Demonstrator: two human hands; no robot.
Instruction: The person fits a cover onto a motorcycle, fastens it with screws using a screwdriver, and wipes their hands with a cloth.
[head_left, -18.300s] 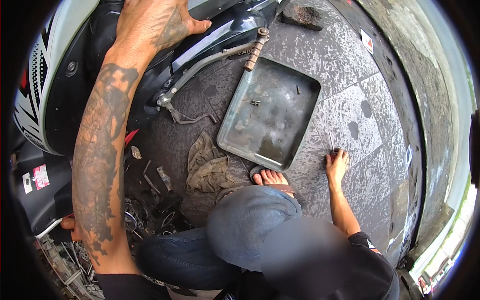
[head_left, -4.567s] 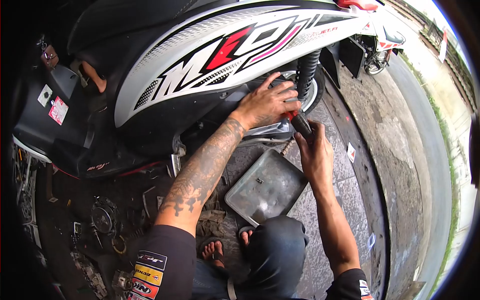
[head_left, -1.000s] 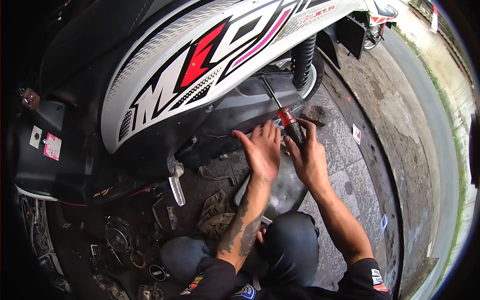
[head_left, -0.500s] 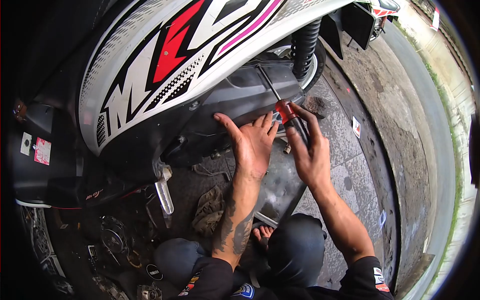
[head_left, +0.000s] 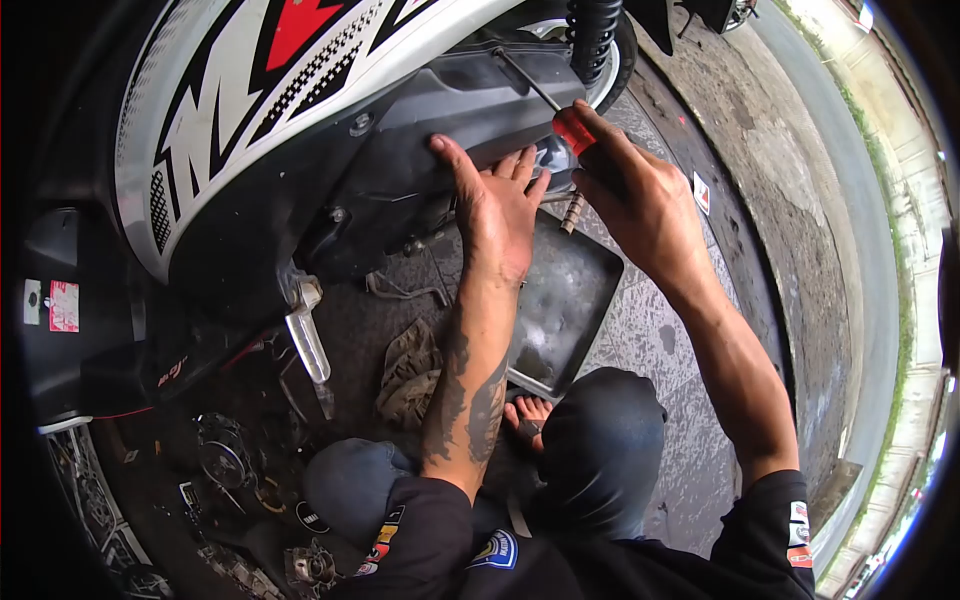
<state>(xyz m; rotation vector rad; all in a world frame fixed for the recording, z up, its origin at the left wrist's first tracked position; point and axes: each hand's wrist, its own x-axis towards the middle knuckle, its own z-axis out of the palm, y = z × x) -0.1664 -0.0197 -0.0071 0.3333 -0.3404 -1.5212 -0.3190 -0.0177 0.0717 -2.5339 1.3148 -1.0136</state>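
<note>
A screwdriver (head_left: pixel 575 131) with a red and black handle is gripped in my right hand (head_left: pixel 645 195). Its metal shaft runs up and left, and the tip meets the upper edge of the black air filter or engine side cover (head_left: pixel 450 110) on the scooter. Against the lower edge of that cover rests my left hand (head_left: pixel 495 215), its thumb on the outer face and its fingers stretched beneath. The white scooter body panel (head_left: pixel 215 115), with black and red graphics, slants above the cover. Behind the cover's far end stand the black shock spring (head_left: pixel 592 40) and the rear wheel (head_left: pixel 618 70).
A metal tray (head_left: pixel 565 300) lies on the tiled floor below my hands. The lowered footrest (head_left: pixel 307 345) sticks out at left, near a crumpled rag (head_left: pixel 408 375). Loose parts (head_left: pixel 222 455) are scattered at lower left. A kerb and road run along the right.
The view has shifted, so the scooter sits higher and further left. My right hand has come round over the screwdriver handle, now covering more of it. My left hand stays at the cover.
</note>
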